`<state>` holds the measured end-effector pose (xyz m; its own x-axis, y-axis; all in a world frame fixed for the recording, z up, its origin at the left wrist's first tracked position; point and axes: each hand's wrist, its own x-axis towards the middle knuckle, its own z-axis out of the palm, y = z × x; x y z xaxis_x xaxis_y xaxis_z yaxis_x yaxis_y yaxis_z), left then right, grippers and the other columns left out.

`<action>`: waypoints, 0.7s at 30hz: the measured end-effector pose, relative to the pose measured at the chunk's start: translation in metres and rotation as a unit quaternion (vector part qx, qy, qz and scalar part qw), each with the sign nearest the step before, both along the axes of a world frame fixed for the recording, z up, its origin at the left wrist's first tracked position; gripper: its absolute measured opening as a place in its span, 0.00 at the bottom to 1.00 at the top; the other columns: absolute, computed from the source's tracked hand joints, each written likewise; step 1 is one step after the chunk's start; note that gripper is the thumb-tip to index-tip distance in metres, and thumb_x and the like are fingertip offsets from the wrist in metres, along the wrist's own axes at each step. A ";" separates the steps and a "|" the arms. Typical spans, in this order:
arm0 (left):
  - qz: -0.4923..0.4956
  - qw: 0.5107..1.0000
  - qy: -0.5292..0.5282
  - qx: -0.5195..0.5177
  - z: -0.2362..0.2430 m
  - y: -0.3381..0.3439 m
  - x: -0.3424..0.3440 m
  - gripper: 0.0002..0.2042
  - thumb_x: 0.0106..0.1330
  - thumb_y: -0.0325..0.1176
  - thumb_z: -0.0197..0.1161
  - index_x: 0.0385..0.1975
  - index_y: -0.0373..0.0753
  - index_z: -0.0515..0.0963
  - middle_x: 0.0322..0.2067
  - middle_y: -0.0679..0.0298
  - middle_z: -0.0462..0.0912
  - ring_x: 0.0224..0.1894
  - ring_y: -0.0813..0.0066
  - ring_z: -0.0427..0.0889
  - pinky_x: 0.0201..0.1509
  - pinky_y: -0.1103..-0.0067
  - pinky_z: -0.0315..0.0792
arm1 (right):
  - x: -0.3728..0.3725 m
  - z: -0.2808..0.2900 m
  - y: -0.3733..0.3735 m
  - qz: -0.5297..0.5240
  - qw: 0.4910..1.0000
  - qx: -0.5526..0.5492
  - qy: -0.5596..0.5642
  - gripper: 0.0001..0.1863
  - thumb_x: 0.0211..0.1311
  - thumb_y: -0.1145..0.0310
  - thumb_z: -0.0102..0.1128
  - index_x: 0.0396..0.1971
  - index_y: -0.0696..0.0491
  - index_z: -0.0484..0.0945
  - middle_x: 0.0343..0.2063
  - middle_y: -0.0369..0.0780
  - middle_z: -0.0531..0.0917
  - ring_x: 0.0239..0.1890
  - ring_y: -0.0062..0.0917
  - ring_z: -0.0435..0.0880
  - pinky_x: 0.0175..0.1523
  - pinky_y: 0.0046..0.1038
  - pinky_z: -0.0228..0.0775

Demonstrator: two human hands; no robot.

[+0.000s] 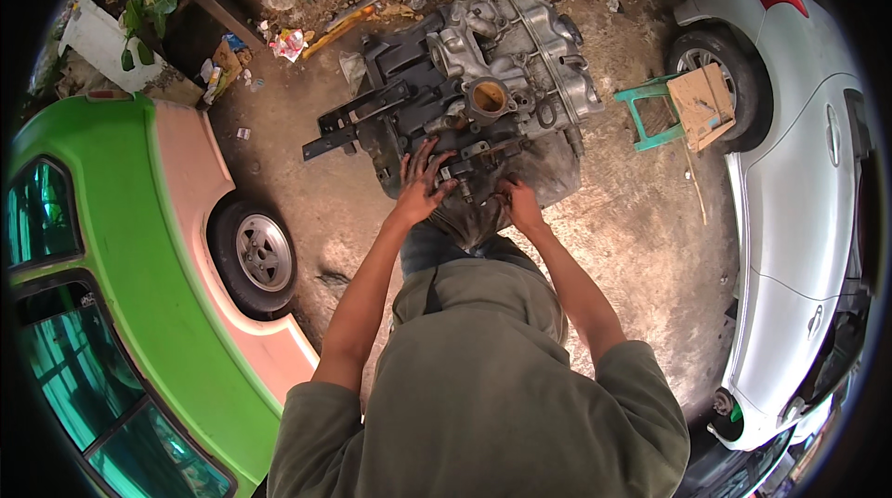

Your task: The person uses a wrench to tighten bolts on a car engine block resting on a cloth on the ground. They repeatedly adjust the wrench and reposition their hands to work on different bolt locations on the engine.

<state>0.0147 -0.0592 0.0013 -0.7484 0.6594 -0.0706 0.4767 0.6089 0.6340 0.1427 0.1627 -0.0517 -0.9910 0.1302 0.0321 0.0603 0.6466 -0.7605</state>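
A grimy engine assembly [514,71] stands before me, with cast aluminium parts on top and a dark bracket sticking out to the left. A round brass-coloured opening [488,98] faces upward near its middle. My left hand [423,180] lies spread on the dark lower front of the engine, beside a small metal fitting [465,187]. My right hand [518,203] is curled at the blackened front part [548,173], right of that fitting; I cannot make out what its fingers hold.
A green and pink car [158,266] stands close on my left, a silver car [790,219] on my right. A green plastic stool [641,117] with cardboard [701,98] leans by its wheel. Litter [288,45], planks [214,6] and plants [153,10] line the back edge.
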 end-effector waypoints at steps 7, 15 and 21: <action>0.002 1.000 -0.006 0.000 -0.002 -0.001 0.000 0.30 0.65 0.61 0.51 0.64 0.54 0.65 0.71 0.59 0.50 0.75 0.61 0.42 0.74 0.57 0.32 | -0.003 -0.043 0.023 -0.278 0.831 -0.481 0.022 0.09 0.64 0.72 0.60 0.40 0.58 0.73 0.33 0.41 0.81 0.31 0.29 0.83 0.38 0.32 0.76; 0.004 1.000 -0.013 -0.002 0.001 0.000 0.000 0.29 0.65 0.60 0.52 0.64 0.56 0.65 0.71 0.61 0.50 0.75 0.62 0.42 0.74 0.57 0.32 | -0.009 -0.068 0.031 -0.190 0.713 -0.672 0.055 0.22 0.59 0.65 0.65 0.50 0.56 0.69 0.46 0.43 0.80 0.45 0.38 0.82 0.51 0.38 0.77; 0.006 1.000 -0.009 0.006 0.003 0.000 0.000 0.28 0.65 0.59 0.53 0.64 0.58 0.65 0.71 0.62 0.50 0.75 0.63 0.42 0.74 0.58 0.33 | -0.015 -0.099 0.033 -0.149 0.662 -0.733 0.041 0.19 0.62 0.65 0.60 0.50 0.54 0.70 0.47 0.42 0.80 0.49 0.39 0.80 0.55 0.40 0.74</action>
<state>0.0145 -0.0587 0.0041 -0.7547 0.6517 -0.0764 0.4577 0.6063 0.6504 0.1275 0.1961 -0.1503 -0.9171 0.2710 -0.2925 -0.0622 -0.8217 -0.5664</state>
